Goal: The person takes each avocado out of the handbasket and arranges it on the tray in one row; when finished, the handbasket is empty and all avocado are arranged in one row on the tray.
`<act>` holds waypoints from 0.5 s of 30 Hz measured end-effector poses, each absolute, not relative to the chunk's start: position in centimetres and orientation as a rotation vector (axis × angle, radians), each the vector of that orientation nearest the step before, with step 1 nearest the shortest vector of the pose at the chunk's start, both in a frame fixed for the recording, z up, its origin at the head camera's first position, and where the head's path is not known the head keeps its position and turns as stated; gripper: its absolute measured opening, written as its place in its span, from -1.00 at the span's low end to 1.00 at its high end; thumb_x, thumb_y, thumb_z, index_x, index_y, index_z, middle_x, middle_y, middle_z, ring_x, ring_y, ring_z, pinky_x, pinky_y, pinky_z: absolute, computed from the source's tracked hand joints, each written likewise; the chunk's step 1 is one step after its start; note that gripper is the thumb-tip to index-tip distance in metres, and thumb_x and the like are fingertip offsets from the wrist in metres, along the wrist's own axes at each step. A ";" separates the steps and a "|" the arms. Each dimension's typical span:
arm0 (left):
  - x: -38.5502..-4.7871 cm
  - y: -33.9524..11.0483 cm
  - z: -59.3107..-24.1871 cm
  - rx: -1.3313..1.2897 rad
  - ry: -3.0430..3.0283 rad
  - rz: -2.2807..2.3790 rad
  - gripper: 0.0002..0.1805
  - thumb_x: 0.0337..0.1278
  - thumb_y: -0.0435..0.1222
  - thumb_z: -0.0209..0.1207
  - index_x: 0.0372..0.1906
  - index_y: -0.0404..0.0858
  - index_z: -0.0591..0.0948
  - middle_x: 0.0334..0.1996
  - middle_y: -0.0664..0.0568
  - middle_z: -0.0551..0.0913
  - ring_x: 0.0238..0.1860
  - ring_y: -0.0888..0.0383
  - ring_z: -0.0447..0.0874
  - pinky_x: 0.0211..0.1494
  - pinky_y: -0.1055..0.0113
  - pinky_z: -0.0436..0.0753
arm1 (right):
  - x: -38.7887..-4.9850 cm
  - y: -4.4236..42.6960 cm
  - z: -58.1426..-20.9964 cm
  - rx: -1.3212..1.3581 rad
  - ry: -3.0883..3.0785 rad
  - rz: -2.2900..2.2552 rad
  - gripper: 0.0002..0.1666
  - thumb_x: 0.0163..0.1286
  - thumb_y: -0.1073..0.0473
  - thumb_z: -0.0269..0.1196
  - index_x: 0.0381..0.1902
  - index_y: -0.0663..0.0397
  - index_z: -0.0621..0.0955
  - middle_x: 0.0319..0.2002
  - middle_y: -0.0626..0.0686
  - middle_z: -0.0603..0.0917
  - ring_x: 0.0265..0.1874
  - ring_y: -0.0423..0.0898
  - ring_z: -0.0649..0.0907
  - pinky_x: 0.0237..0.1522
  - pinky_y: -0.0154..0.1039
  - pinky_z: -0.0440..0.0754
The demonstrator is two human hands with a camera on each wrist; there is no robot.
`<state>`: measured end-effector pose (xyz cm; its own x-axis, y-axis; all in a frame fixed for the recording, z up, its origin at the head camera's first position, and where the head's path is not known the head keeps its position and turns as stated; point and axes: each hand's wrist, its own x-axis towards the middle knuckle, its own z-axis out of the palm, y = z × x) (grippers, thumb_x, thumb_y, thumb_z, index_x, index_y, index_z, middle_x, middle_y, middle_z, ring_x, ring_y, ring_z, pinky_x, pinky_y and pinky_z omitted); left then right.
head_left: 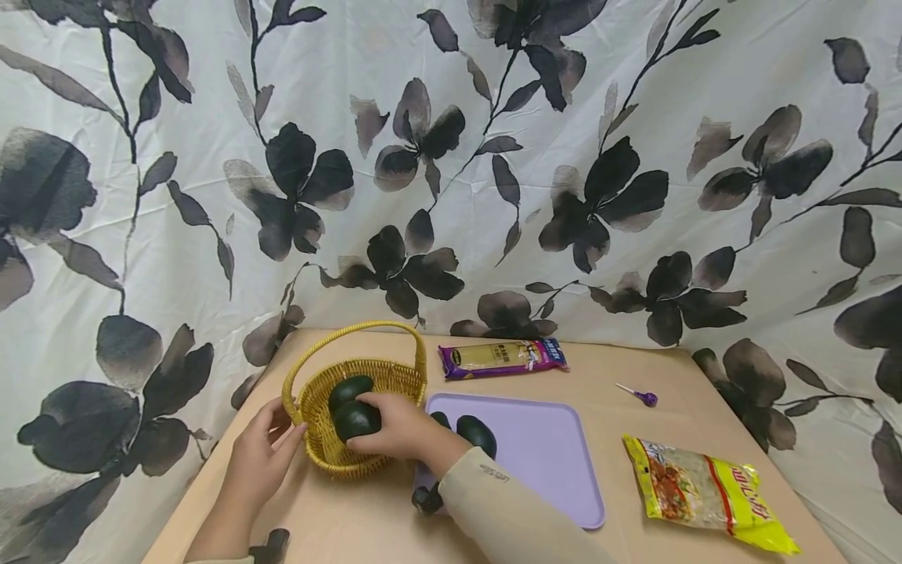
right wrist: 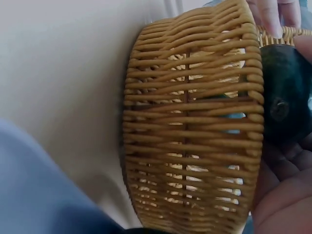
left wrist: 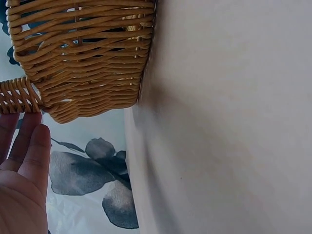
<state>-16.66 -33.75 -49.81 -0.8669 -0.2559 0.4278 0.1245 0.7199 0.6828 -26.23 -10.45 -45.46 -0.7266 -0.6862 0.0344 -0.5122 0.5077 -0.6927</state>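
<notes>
Beige sleeve (head_left: 503, 501) partly hides tray (head_left: 546, 450) — right fingers (head_left: 368, 445) grip avocado (head_left: 355, 420).

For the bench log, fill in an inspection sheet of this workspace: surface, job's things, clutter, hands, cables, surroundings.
Surface: tan table, looks flat.
Job's things: basket upright, handle up, one avocado inside; held avocado at its opening; tray with a loose avocado, another partly hidden beside it.
Clutter: purple pack behind the tray; small purple item and yellow bag to its right.
Hands: left hand holds the base of the basket's handle; right hand grips the held avocado.
Cables: nothing seen.
Surroundings: floral cloth behind and on both sides.
</notes>
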 end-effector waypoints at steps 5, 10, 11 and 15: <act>-16.9 -33.7 -49.9 0.083 -2.413 -1.014 -0.46 0.39 -0.26 0.29 0.35 -0.31 0.42 0.13 -0.17 0.64 0.17 -0.15 0.65 0.24 0.02 0.66 | -26.5 -9.1 -45.4 -1.012 2.496 -1.149 -0.12 0.13 -0.24 0.52 0.38 -0.15 0.54 0.17 -0.13 0.66 0.02 -0.28 0.63 -0.01 -0.38 0.74; -16.9 -33.6 -50.0 0.090 -2.411 -1.014 -0.46 0.37 -0.27 0.30 0.35 -0.31 0.43 0.11 -0.15 0.64 0.17 -0.12 0.65 0.25 0.05 0.66 | -26.4 -7.4 -45.2 -1.022 2.427 -1.312 -0.22 0.14 -0.16 0.53 0.32 -0.19 0.58 0.13 -0.17 0.67 -0.01 -0.31 0.65 0.00 -0.40 0.73; -16.9 -33.6 -50.0 0.096 -2.411 -1.013 -0.46 0.37 -0.28 0.31 0.35 -0.32 0.43 0.12 -0.15 0.64 0.17 -0.13 0.65 0.25 0.06 0.66 | -26.3 -7.1 -45.2 -1.020 2.417 -1.335 -0.23 0.14 -0.15 0.53 0.31 -0.21 0.58 0.12 -0.17 0.67 -0.01 -0.31 0.66 0.01 -0.40 0.73; -16.6 -33.7 -49.9 0.108 -2.410 -1.004 -0.44 0.36 -0.30 0.31 0.36 -0.32 0.43 0.12 -0.16 0.64 0.18 -0.14 0.65 0.24 0.07 0.65 | -26.1 -5.7 -45.1 -0.986 2.399 -1.389 -0.20 0.15 -0.14 0.54 0.35 -0.21 0.56 0.15 -0.14 0.66 0.00 -0.29 0.68 0.04 -0.38 0.74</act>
